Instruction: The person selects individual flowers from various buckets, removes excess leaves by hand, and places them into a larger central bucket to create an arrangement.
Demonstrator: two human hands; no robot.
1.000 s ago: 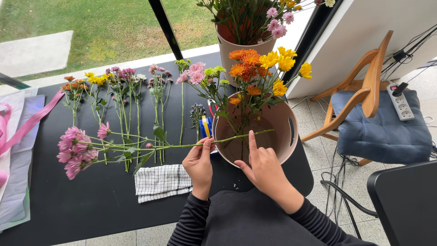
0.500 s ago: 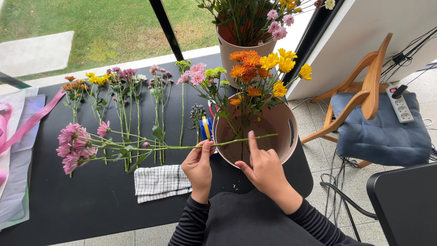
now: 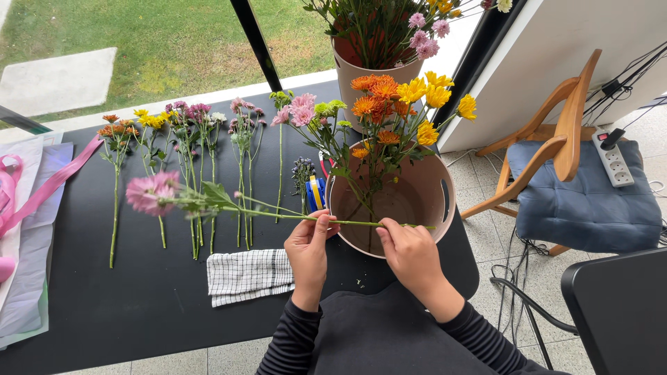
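Observation:
My left hand [image 3: 309, 248] and my right hand [image 3: 410, 251] both pinch one long green flower stem [image 3: 278, 215] that lies level across the rim of a beige bucket [image 3: 431, 198]. Its pink flower head [image 3: 151, 192] hangs to the left above the black table [image 3: 132, 298]. The stem's cut end reaches over the bucket's opening. Orange and yellow flowers [image 3: 396, 104] stand inside that bucket.
Several cut flowers [image 3: 187, 139] lie in a row on the table. A checked cloth [image 3: 246, 275] sits by my left hand. A blue and yellow tool [image 3: 315, 193] lies beside the bucket. Behind it stands a vase of flowers [image 3: 375, 42]. Pink ribbon and paper [image 3: 28, 201] are at the left, a wooden chair [image 3: 577, 167] at the right.
The stem has been lifted and shifted right, so the pink flower head now hangs higher above the table. Both hands have closed onto the stem over the bucket's near rim.

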